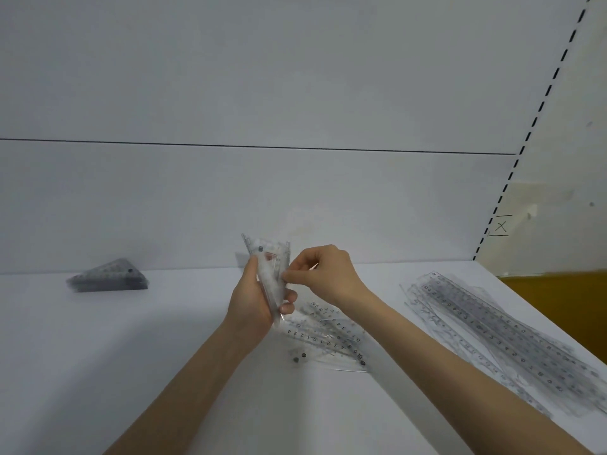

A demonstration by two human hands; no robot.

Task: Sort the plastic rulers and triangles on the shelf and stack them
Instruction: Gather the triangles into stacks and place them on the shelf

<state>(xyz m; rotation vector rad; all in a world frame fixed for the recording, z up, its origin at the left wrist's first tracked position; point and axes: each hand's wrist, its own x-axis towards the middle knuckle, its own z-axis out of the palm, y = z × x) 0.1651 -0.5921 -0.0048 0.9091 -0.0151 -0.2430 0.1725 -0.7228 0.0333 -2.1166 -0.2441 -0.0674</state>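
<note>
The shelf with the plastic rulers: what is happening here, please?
A person is sorting clear rulers and triangles on a white shelf. The left hand grips a few held triangles upright above the shelf, and the right hand pinches their right edge. A triangle stack lies at the far left, and a pile of long rulers lies at the right. A loose mixed heap just below the hands is not yet sorted.

Head view forward-down, apparently close over shelf.
</note>
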